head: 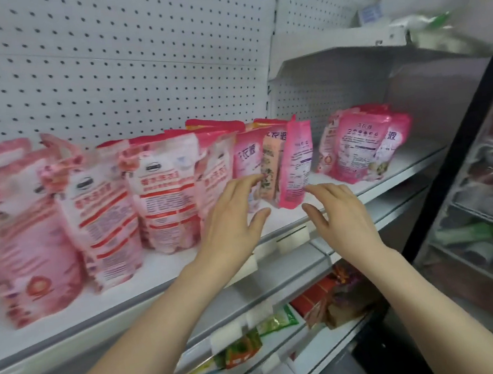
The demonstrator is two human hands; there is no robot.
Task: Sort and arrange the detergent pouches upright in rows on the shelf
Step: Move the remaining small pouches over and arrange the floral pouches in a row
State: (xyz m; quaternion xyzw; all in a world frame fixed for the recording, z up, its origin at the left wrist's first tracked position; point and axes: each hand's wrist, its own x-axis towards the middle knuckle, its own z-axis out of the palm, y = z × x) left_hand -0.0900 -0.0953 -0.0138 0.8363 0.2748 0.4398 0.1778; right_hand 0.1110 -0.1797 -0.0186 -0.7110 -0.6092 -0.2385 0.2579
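Pink detergent pouches stand in a row on the white shelf (163, 276). A large pink pouch (20, 231) is at the far left, and white-and-pink pouches (166, 193) fill the middle. A narrow pink pouch (296, 162) stands edge-on near the shelf's front, with a paler pouch (273, 165) against its left side. My left hand (236, 215) is open, fingertips at the paler pouch. My right hand (338, 210) is open just below and right of the narrow pouch, apart from it. A separate group of pink pouches (360, 146) stands further right.
A white pegboard (102, 65) backs the shelf. An upper shelf (377, 49) juts out at the right. Snack packets (329, 300) lie on lower shelves. A dark glass-fronted cabinet (485, 190) stands close on the right.
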